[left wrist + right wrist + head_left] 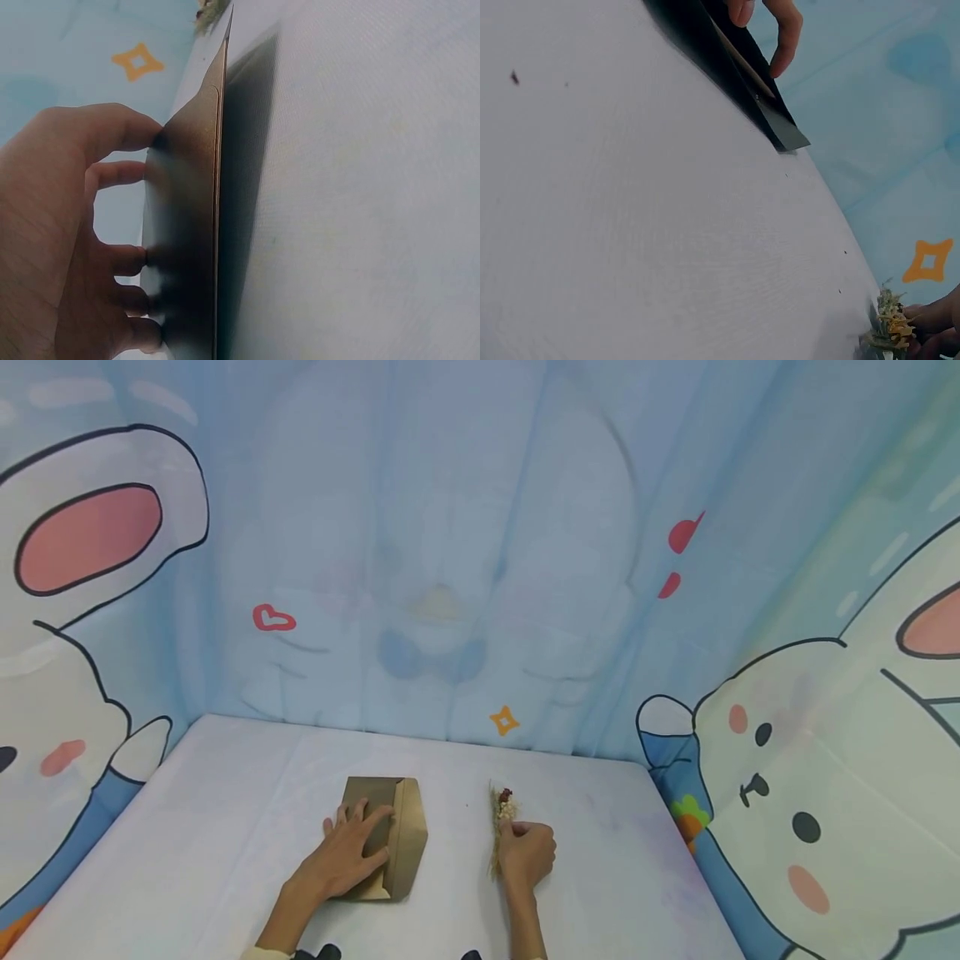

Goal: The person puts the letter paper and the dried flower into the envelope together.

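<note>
A gold-brown envelope [408, 847] lies on the white table with its flap side raised toward the right. My left hand [347, 853] rests on it, fingers spread and fingertips pressing its surface. In the left wrist view the same fingertips touch the envelope's face [187, 195], and its edge stands slightly off the cloth. To the right, my right hand [528, 853] pinches a small bunch of dried flowers [506, 808] between thumb and forefinger. The bunch has pale blooms, a dark red one at its tip and thin straw-coloured stems, partly hidden by the hand.
The table [622, 860] has a white cloth. A blue curtain [450, 527] printed with cartoon rabbits hangs along its back and sides. Tiny dark specks [514, 77] lie on the cloth in the right wrist view.
</note>
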A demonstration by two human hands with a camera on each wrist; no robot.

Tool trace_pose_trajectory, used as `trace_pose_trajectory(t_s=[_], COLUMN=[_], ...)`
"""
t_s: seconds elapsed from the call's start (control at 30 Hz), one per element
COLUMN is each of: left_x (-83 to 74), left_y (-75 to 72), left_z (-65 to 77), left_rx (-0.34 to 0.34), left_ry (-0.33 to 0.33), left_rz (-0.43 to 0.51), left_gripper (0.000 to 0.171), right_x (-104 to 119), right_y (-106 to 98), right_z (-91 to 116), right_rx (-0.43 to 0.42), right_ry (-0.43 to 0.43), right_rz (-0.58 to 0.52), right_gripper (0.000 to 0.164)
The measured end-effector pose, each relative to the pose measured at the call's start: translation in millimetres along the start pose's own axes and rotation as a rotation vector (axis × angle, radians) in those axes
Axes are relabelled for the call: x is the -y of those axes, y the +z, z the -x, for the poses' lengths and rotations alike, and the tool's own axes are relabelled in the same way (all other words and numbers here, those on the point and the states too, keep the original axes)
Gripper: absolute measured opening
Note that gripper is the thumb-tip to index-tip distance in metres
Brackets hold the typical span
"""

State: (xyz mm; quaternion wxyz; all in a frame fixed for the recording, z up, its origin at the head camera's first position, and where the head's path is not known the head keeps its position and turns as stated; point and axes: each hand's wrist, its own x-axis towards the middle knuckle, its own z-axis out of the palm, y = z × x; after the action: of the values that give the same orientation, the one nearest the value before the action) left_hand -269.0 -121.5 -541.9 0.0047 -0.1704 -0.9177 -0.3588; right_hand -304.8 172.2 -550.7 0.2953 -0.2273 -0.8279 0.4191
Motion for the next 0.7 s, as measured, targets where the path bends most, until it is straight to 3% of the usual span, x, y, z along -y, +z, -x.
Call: trace_pose_trajectory(t_s=[0.7], left_x=[-0.4], left_y=[1.8], left_z=[-0.1], left_rx=[-0.025], left_ry=[0.015], left_rz=[0.011], left_gripper=[0.059], right_x=[14], right_y=[5], right_z=[4], right_rx=[0.016], right_ry=[-0.058], right_rz=[-0.063], right_gripper=[0.013])
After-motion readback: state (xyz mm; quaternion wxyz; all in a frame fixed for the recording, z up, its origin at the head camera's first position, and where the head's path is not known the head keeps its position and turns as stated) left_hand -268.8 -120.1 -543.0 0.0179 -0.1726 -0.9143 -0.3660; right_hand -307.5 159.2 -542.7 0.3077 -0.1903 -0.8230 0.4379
